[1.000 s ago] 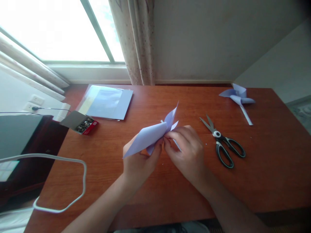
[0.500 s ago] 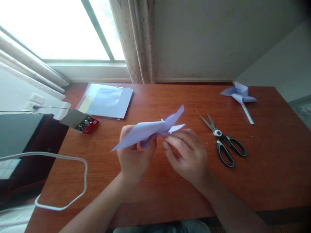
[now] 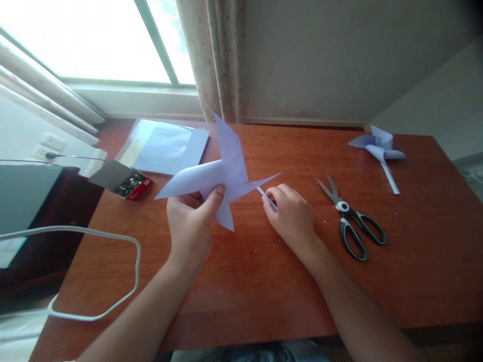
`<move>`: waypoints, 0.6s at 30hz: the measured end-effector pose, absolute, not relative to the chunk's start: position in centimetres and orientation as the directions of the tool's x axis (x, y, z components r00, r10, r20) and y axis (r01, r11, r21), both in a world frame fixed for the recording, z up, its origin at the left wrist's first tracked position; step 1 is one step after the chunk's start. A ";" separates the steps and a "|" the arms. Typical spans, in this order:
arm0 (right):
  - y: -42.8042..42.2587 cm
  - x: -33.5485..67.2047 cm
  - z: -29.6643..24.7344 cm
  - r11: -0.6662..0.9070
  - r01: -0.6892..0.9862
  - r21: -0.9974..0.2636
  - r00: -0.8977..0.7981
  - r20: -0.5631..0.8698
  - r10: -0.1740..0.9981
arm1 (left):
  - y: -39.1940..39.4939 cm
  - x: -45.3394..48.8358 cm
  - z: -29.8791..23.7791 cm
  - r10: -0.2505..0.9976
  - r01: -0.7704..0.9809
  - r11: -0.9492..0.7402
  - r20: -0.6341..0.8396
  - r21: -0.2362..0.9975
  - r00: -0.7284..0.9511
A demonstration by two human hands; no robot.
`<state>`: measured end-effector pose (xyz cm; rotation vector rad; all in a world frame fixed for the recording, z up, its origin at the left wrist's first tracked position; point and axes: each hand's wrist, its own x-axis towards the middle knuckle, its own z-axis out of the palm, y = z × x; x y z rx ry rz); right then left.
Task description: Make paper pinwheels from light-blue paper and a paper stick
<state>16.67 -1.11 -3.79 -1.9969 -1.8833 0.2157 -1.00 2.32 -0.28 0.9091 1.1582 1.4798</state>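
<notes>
My left hand (image 3: 194, 221) pinches a pale lilac paper pinwheel (image 3: 230, 173) near its centre, thumb on the front and fingers behind. Its blades spread up, left, right and down, held above the table. On the right, my right hand (image 3: 290, 213) is closed round a thin white paper stick (image 3: 267, 197), whose end points at the pinwheel's right blade. Whether the stick touches the paper I cannot tell. A pair of scissors (image 3: 343, 207) with black and grey handles lies part open to the right of this hand.
A second pinwheel on a stick (image 3: 381, 151) lies at the back right of the wooden table (image 3: 234, 301). Plastic-wrapped paper sheets (image 3: 166, 146) lie at the back left. Beside them is an open box of small metal pieces (image 3: 130, 186). A white cable (image 3: 138, 261) loops at the left.
My left hand has moved left and turned the pinwheel so its blades face me. The right hand has dropped from the pinwheel's edge and now shows the white stick in its fingers.
</notes>
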 end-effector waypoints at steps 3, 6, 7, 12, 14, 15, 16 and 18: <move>-1.6 16.9 -2.8 0.005 0.760 -0.650 0.079 0.099 0.992 | 2.3 -1.1 -0.2 0.974 -0.265 -0.024 -0.037 0.964 -0.222; -2.2 17.3 -1.7 -0.050 0.431 -0.901 -0.009 -0.059 0.998 | 2.5 -1.4 -0.2 0.966 -0.255 -0.033 -0.034 0.966 -0.256; -2.4 17.3 -1.4 -0.101 0.321 -0.942 -0.048 -0.123 0.991 | 2.5 -1.4 -0.3 0.963 -0.248 -0.041 -0.028 0.968 -0.268; -3.4 16.7 -1.0 -0.349 -0.108 -0.931 -0.182 -0.326 0.927 | 2.4 -1.3 -0.2 0.961 -0.153 -0.108 0.064 0.982 -0.268; -3.7 16.2 -1.2 -0.400 -0.238 -0.885 -0.215 -0.353 0.910 | 2.1 -0.9 0.0 0.963 -0.106 -0.131 0.101 0.986 -0.250; -3.8 16.0 -1.3 -0.415 -0.290 -0.862 -0.221 -0.362 0.906 | 1.9 -0.8 0.2 0.963 -0.083 -0.135 0.111 0.987 -0.245; -3.9 15.8 -1.5 -0.426 -0.330 -0.842 -0.221 -0.369 0.903 | 1.7 -0.6 0.3 0.963 -0.058 -0.134 0.116 0.989 -0.244; -4.0 15.5 -1.6 -0.433 -0.372 -0.821 -0.215 -0.378 0.900 | 1.3 -0.3 0.6 0.962 -0.016 -0.133 0.125 0.991 -0.244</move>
